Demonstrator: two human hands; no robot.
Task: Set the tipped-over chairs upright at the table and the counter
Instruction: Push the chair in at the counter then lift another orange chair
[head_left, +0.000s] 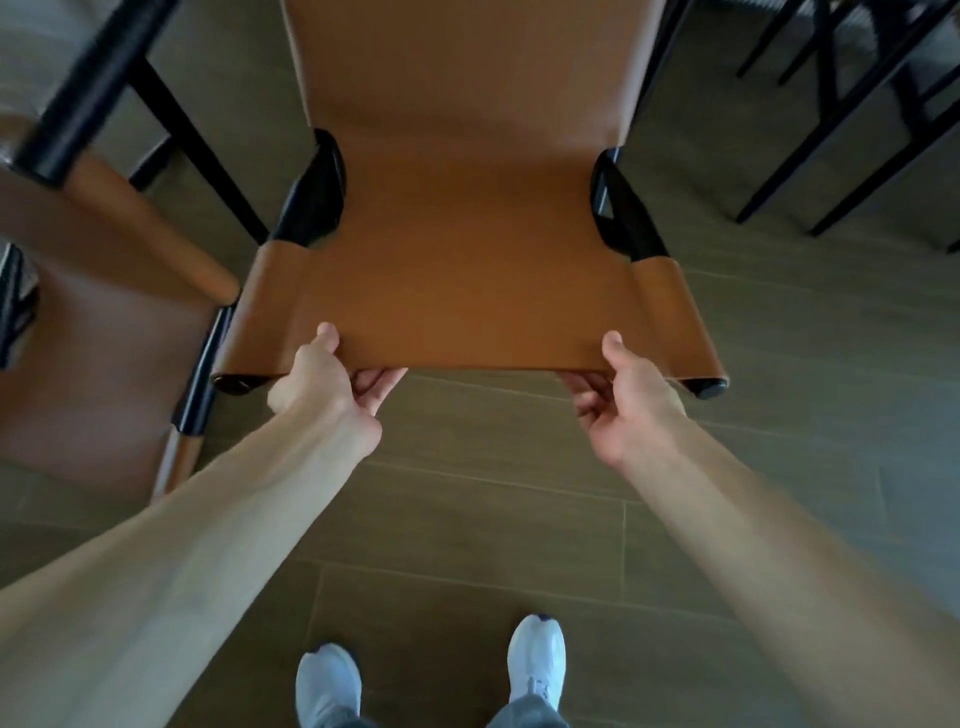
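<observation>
both hands are gripping the near edge of the tan chair (467, 234). the left hand (322, 384) is pinching the edge with its thumb lying on top and its fingers (376, 382) curling beneath the leather. the right hand (623, 395) is doing the same toward the other corner, thumb above, fingers tucked under. the chair is stretching away from the fingertips, its black frame showing at both sides. a second chair (104, 322) is lying just left of the left hand, blurred. the floor (493, 519) is showing below the wrists, with two white shoes (535, 660) nearest the person. black legs (831, 130) are standing beyond the right hand.
</observation>
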